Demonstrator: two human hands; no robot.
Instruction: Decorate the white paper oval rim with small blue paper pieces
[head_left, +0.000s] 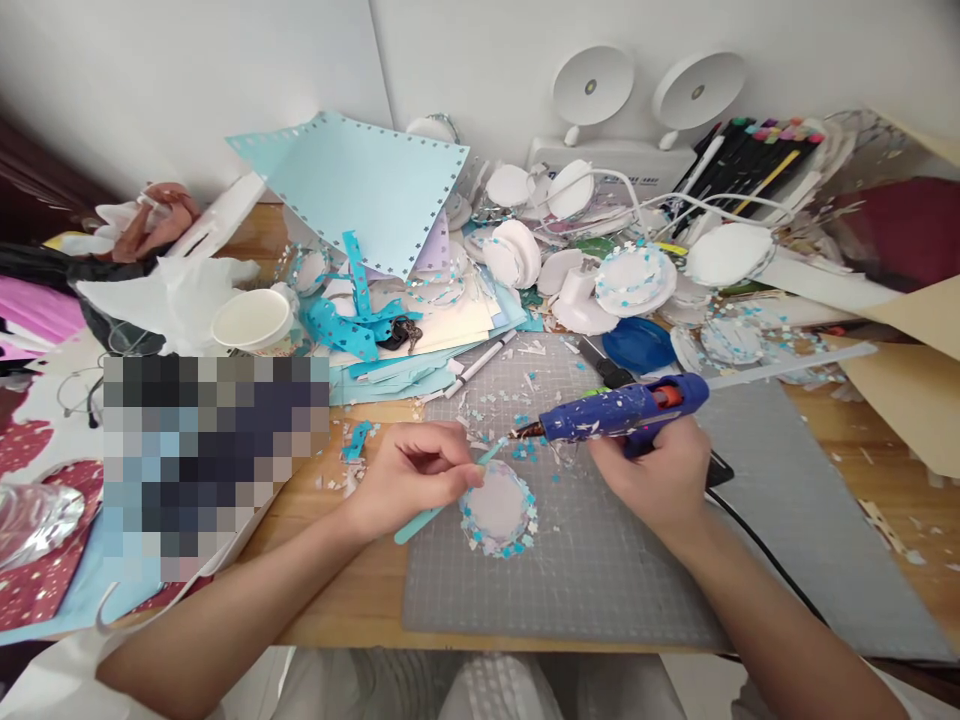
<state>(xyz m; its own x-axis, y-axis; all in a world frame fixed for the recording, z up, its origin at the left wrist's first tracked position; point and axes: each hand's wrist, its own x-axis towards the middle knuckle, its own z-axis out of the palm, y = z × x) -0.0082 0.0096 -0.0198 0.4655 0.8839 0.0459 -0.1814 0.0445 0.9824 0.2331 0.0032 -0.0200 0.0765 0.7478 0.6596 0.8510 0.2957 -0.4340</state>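
My right hand (660, 480) is wrapped round the grip of a blue hot glue gun (615, 412), whose nozzle points left. A clear glue stick (795, 365) sticks out of its back end. Between thumb and fingers, my left hand (416, 475) pinches a thin teal tweezer-like tool (418, 524), its tip close to the nozzle. A small pale bit sits near that tip; I cannot tell if it is gripped. Just below lies a round white disc (498, 505) ringed with small blue and white paper flowers, flat on the grey cutting mat (600, 570).
Several white discs (513, 255) and wound garlands crowd the back. Punched light-blue paper (367, 190) leans at the wall. A paper cup (253, 322) stands left; a blue lid (637, 345) lies behind the glue gun. A black cord (772, 560) runs along the right.
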